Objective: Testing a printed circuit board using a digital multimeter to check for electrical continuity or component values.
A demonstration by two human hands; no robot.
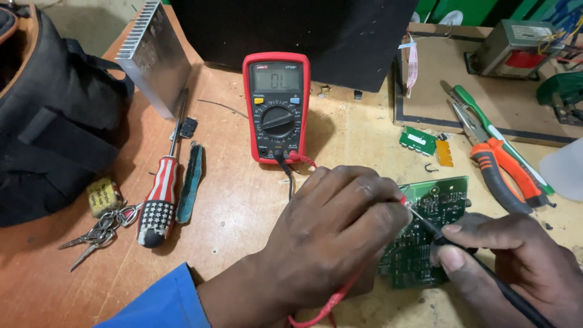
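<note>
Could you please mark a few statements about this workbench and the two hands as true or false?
1. The right hand holds a black probe against the green circuit board. True.
2. The multimeter lies flat in the person's left hand. False: it stands on the table beyond the hands, and the left hand holds a red probe to the board.
3. A screwdriver with a striped handle lies to the left of the hands. True.
4. The orange-handled pliers rest on the black bag. False: they lie on the table, to the right of the board.
5. A bunch of keys lies next to the screwdriver handle. True.
</note>
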